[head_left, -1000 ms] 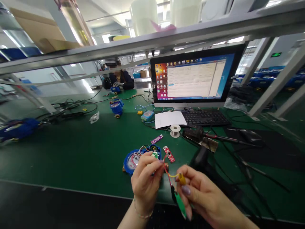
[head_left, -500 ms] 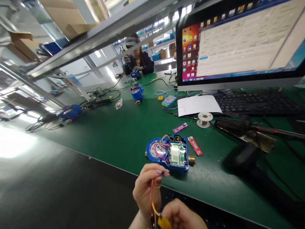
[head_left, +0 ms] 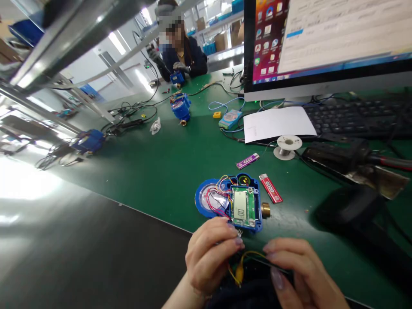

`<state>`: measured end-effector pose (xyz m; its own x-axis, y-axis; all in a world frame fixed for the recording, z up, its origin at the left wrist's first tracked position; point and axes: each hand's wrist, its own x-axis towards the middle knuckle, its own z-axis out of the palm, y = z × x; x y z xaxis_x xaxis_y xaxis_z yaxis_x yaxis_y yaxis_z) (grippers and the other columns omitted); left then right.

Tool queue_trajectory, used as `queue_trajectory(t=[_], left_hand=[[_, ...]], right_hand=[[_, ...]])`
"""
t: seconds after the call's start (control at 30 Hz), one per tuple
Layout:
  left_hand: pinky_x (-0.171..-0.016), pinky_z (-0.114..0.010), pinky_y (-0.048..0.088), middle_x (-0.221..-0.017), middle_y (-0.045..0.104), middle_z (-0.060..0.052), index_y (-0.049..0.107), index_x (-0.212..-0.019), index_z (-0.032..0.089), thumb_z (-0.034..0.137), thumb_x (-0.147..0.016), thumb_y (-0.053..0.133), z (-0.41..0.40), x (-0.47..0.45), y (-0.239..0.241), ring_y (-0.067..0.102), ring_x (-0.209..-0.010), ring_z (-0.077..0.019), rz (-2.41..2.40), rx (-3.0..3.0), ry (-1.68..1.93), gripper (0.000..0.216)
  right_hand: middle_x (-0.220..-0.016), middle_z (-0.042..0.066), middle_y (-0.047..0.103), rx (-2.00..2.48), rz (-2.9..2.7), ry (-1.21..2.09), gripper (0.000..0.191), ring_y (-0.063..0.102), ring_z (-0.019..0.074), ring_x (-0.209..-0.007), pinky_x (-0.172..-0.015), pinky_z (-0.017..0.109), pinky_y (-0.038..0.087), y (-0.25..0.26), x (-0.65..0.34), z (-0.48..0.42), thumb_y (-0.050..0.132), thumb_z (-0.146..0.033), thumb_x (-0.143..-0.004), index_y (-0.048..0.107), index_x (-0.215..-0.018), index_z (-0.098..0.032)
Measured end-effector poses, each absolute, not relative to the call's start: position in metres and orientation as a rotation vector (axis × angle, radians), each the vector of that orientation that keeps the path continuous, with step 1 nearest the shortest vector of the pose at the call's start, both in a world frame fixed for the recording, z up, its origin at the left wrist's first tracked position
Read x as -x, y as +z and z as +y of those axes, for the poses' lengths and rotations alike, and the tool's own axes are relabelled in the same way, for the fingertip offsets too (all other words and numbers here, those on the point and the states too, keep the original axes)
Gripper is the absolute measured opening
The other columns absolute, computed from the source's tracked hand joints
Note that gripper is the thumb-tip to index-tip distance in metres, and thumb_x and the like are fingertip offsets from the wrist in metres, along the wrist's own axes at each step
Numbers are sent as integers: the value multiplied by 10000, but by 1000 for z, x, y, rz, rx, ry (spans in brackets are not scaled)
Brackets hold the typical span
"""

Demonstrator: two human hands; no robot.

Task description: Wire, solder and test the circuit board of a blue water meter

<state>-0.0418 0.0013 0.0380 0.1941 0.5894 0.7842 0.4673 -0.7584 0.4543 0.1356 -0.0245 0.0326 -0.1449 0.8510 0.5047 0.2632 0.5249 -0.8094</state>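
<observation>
My left hand (head_left: 212,253) is closed in a pinch around a small pin connector (head_left: 240,233), whose metal pins poke out past the fingertips. Below hangs a yellow-sleeved clip (head_left: 239,272) on a thin lead. From it a yellow wire (head_left: 254,253) curves over to my right hand (head_left: 299,270), whose thumb and fingers are closed on it. Just beyond my left fingertips lies an opened blue water meter (head_left: 199,208), with a green circuit board, a lit digit display (head_left: 240,206), loose coloured wires and a brass end (head_left: 265,210).
Around the meter lie a purple strip (head_left: 247,161), a red strip (head_left: 271,189) and a solder spool (head_left: 286,148). A black scanner-like tool (head_left: 341,210) sits right, below the keyboard (head_left: 357,118) and monitor (head_left: 322,81). Across the bench a gloved person handles another blue meter (head_left: 177,78).
The view has moved closer and tilted down. My right hand has swung right, away from my left, drawing the yellow wire between them. Metal pins now show at my left fingertips.
</observation>
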Motion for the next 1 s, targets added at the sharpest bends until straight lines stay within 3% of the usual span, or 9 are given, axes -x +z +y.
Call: queue_trajectory(t=[0.4,1.0], left_hand=[[-760,-309,586,-852,697,-71,638,-863,89,154,-852,581,7,47,48,645,-882,-163,1175,-2444,1353,87],[-739,-283,572,-825,684,-71,643,-857,82,122,-832,594,7,43,56,630,-878,-163,1303,-2428,1186,67]], right_hand=[[-911,28,532,1016,-1724,637,148,545,80,-859,-762,128,461,24,-135,2,486,-117,-842,535,-972,-167],[-780,21,584,1003,-1726,694,124,586,103,-709,-591,173,514,32,-133,11,503,-118,-815,555,-907,-182]])
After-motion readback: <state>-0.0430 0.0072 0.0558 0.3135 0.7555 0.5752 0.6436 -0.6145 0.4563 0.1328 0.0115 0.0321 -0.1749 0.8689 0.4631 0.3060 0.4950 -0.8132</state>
